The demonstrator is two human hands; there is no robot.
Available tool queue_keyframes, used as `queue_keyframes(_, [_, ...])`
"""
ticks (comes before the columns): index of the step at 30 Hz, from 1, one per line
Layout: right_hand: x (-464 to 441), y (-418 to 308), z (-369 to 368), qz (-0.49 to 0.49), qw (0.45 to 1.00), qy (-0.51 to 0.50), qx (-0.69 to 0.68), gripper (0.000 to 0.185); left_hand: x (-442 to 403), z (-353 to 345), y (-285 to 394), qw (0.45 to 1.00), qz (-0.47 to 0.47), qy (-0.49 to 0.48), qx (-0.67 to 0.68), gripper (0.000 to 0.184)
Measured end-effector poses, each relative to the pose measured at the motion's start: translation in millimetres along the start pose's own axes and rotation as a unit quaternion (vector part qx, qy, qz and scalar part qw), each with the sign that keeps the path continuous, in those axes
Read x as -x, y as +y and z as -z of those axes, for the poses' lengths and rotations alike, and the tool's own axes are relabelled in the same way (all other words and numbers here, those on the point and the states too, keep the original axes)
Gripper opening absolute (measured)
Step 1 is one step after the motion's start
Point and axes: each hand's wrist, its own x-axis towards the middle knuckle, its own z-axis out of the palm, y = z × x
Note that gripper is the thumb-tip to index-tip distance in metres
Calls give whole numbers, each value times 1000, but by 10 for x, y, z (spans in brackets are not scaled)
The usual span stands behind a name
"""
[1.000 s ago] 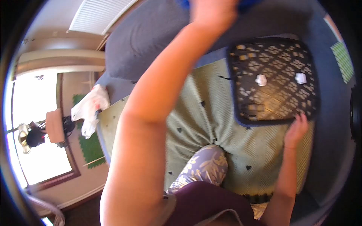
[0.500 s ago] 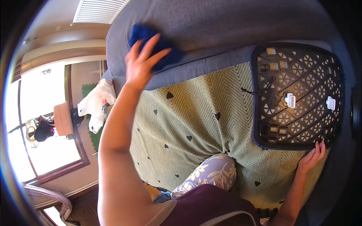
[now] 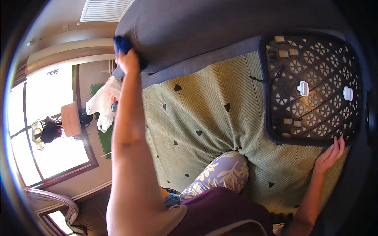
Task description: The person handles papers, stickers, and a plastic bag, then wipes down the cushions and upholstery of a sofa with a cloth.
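Note:
My left hand reaches to the far left end of the grey sofa back. It is closed around a bunched dark blue cloth, pressed against the grey upholstery. My right hand is at the lower right edge of a black plastic lattice panel with a dark fabric rim. Its fingers are stretched out, the tips touching that rim. Two white plastic pieces, a middle one and a right one, sit on the panel's lattice.
A green herringbone blanket with dark hearts covers the seat under my leg. Beyond the sofa's left end hangs a white plastic bag. Near the bright window are a tan lampshade-like object and a curtain.
My left hand has moved left along the sofa back with the blue cloth, now more bunched. The view has shifted slightly. My right hand stays at the panel's edge.

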Motion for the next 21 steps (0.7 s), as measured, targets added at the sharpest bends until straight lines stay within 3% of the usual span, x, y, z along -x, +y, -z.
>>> queue_keyframes(1, [7,16,-5,1,1000,0,5,30,131,-85,424,996,-45,-46,-58,48])
queue_keyframes(4, [25,99,-38,11,1000,2,3,31,780,-250,1621,978,-166,-34,-123,52])
queue_keyframes(7, [39,97,-17,13,1000,-1,6,31,798,-276,1813,949,-271,-49,-151,53])
queue_keyframes(9, [0,62,-4,18,1000,-3,8,31,562,-2,1524,927,-307,-92,-196,54])
queue_keyframes(11, [-18,17,26,15,999,-15,23,31,-5,109,870,956,-180,-79,-215,46])
queue_keyframes(12, [-18,7,42,20,999,-29,39,32,-333,246,516,975,-90,-121,-160,39])
queue_keyframes(13, [-16,10,26,19,999,-22,44,32,-197,519,714,970,-25,-138,-196,36])
queue_keyframes(15, [7,25,-3,20,999,-13,27,31,-515,474,209,969,-35,-128,-208,37])
queue_keyframes(16, [16,17,-14,12,1000,-8,17,30,-445,373,274,985,-21,-149,-87,36])
queue_keyframes(18, [16,10,-38,13,999,-3,30,30,175,5,1215,966,-162,-63,-190,43])
queue_keyframes(20, [-8,-7,-17,28,998,3,51,28,666,-330,2001,954,-247,-41,-163,44])
queue_keyframes(21, [30,61,-40,34,999,21,26,28,870,-313,2489,940,-224,-117,-230,45])
